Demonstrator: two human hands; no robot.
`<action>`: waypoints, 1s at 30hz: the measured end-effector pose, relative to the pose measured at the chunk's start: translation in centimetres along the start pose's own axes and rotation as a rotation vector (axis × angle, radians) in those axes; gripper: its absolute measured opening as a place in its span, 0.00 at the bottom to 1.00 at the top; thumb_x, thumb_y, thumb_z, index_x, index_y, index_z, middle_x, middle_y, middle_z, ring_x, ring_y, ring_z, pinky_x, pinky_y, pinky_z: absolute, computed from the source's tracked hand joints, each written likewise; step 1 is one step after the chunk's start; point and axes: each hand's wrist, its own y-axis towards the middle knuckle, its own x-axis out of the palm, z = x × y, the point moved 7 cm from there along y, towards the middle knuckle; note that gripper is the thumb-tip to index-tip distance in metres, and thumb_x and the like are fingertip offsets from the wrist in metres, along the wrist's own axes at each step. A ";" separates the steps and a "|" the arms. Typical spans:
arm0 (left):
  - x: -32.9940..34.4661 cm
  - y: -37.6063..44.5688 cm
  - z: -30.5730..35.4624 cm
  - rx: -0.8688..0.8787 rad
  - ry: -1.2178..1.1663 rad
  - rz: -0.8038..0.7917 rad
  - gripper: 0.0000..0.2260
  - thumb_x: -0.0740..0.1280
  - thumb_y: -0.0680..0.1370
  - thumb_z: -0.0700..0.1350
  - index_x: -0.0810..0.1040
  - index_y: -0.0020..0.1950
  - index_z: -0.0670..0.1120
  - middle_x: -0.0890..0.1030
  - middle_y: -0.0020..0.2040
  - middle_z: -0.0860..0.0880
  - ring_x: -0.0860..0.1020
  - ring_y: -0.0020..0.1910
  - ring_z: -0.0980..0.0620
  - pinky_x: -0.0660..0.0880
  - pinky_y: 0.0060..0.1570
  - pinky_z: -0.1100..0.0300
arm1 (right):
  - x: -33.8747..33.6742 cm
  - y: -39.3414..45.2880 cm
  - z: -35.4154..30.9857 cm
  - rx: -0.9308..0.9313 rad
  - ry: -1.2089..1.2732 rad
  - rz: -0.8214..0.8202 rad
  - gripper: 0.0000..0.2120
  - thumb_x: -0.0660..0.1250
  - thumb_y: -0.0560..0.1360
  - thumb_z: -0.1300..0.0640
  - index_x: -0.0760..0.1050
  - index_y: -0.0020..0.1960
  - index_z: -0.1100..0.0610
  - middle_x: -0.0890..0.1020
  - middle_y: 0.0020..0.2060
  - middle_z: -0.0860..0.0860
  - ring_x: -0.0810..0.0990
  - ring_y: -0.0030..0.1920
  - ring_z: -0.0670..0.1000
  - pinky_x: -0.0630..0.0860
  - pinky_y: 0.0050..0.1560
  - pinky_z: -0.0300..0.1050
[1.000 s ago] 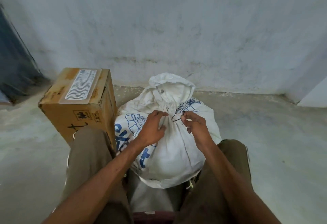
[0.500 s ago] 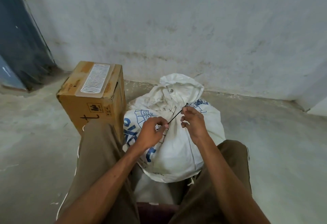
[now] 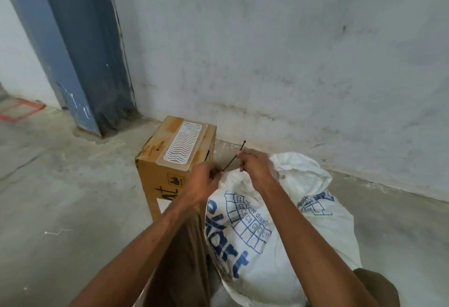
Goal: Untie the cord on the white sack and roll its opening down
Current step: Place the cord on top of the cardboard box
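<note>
Bare concrete floor (image 3: 73,209), grey, scuffed, dusted with pale grit along the wall foot. Plastered wall (image 3: 291,51) ahead of the fingers, grey-white, stained low down. Blue-painted pillar (image 3: 80,47) well to the left of and beyond the fingers, paint chipped near its base. Red-taped outline (image 3: 19,110) on the floor far left. Scrap of white thread (image 3: 57,231) on the floor, left of the forearms.

Left hand (image 3: 202,185): fingers curled, pinching the lower end of the black cord (image 3: 230,162). Right hand (image 3: 254,167): fingertips pinching the cord higher up, short free end poking above them. Cord taut and slanted between the two hands, off the sack.

White sack (image 3: 279,246) directly below and right of the fingers, on the floor between the knees, top fabric bunched and loose. Blue print on it: a grid with "C2", "C5", "C8", large letters partly read as "kart", smaller line unclear.

Cardboard box (image 3: 175,168) just left of and beyond the left fingers, touching the sack's side; wavy-lined white label under clear tape on top, handling pictogram and black letters "at" on its front.
</note>
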 end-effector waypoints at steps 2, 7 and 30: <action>-2.0 1.5 -1.0 0.002 0.033 0.057 0.07 0.70 0.79 0.40 0.84 0.55 0.45 0.83 0.47 0.54 0.78 0.41 0.61 0.71 0.42 0.73 | 2.8 1.8 -0.6 0.015 0.003 -0.017 0.04 0.72 0.74 0.68 0.82 0.48 0.68 0.80 0.30 0.54 0.75 0.28 0.49 0.73 0.29 0.41; -6.4 6.0 -3.9 0.027 0.132 0.126 0.07 0.70 0.78 0.42 0.86 0.53 0.45 0.86 0.47 0.49 0.80 0.41 0.57 0.76 0.44 0.65 | 9.8 6.9 -1.5 0.043 0.020 -0.031 0.01 0.72 0.73 0.70 0.82 0.42 0.68 0.80 0.32 0.59 0.76 0.30 0.52 0.76 0.33 0.44; -5.4 12.7 -14.1 -0.194 0.395 0.080 0.07 0.69 0.79 0.45 0.83 0.52 0.44 0.81 0.49 0.46 0.79 0.45 0.47 0.79 0.45 0.53 | 15.8 12.7 4.1 0.064 -0.318 0.024 0.05 0.76 0.72 0.59 0.83 0.48 0.58 0.86 0.41 0.55 0.84 0.37 0.51 0.84 0.42 0.46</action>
